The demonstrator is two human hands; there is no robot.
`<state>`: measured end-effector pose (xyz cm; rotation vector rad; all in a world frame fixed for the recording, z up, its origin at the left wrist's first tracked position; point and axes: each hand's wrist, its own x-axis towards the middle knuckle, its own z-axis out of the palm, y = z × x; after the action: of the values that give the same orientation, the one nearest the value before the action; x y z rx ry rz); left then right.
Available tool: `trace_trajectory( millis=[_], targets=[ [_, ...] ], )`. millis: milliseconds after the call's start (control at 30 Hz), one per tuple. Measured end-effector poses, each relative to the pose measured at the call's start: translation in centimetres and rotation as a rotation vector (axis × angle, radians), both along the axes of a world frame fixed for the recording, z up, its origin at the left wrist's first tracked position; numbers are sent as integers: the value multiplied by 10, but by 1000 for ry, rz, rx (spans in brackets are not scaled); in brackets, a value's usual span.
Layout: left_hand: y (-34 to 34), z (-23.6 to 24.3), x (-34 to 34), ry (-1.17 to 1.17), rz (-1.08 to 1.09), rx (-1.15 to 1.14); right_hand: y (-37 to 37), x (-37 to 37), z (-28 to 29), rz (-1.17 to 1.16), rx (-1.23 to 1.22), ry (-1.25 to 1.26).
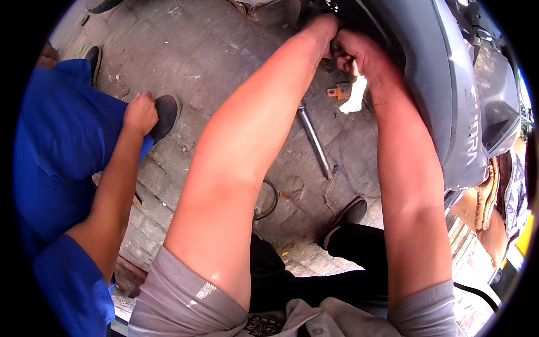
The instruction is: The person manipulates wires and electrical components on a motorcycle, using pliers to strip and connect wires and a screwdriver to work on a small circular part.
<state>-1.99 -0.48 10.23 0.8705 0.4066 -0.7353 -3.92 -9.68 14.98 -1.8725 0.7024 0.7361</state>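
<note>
Both my arms reach forward beneath a large grey vehicle body panel [435, 62]. My left hand [323, 27] is at the panel's dark underside; its fingers are hidden there. Beside it, nearly touching, my right hand [352, 51] has its fingers curled in; what they grip, if anything, cannot be made out. A bright white patch [353, 96] shows just below the right hand, either sunlight or something pale. Next to it, a small orange-brown metal piece with a hole [338, 91] lies on the ground. Between my forearms lies a long metal bar tool [315, 140].
At the left a person in blue clothes [67, 135] crouches close, a hand [140, 114] resting by their knee. A black cable loop [272, 199] and a thin yellowish wire [329, 194] lie on the cracked paved floor [185, 62]. My dark shoe [353, 212] is near the wire.
</note>
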Motion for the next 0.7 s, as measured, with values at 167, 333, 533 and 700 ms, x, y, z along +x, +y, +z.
trace_trajectory(
  millis=[167,333,533,700],
  targets=[
    [9,-21,-17,-55,78,86,3,-6,-5,198,-15,23],
    [34,-38,-29,-35,60,214,-31,-49,-33,313,-394,-447],
    [77,-83,-29,-373,67,826,16,-97,-24,426,-641,-615],
    [54,-67,-18,-469,-77,1110,-15,-73,-68,535,-780,-935]
  ],
)
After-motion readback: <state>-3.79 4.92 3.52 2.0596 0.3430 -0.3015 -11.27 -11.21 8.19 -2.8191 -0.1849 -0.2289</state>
